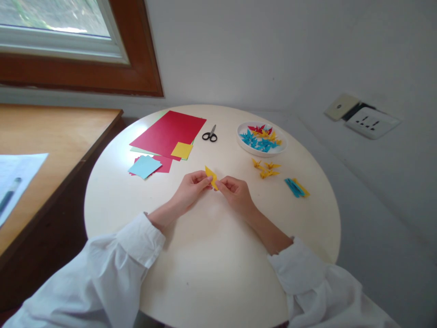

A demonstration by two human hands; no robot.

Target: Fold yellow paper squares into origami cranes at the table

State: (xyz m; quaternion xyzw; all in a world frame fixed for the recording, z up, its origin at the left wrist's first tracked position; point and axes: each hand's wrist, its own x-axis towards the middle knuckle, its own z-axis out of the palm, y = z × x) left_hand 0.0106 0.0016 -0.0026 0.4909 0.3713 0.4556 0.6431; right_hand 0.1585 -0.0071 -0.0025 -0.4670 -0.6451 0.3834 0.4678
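Observation:
Both hands meet above the middle of the round cream table (pixel 211 255). My left hand (pixel 191 186) and my right hand (pixel 235 190) pinch a small folded yellow paper piece (pixel 211 176) between their fingertips, one on each side. The piece stands slightly above the tabletop, its point upward. White sleeves cover both forearms.
A large red sheet (pixel 169 132), a yellow square (pixel 182 150) and a light blue square (pixel 145 166) lie at the back left. Black scissors (pixel 210 135) lie behind the hands. A white dish (pixel 261 138) holds folded paper figures; yellow figures (pixel 266 168) and blue-yellow folded strips (pixel 297 187) lie at the right.

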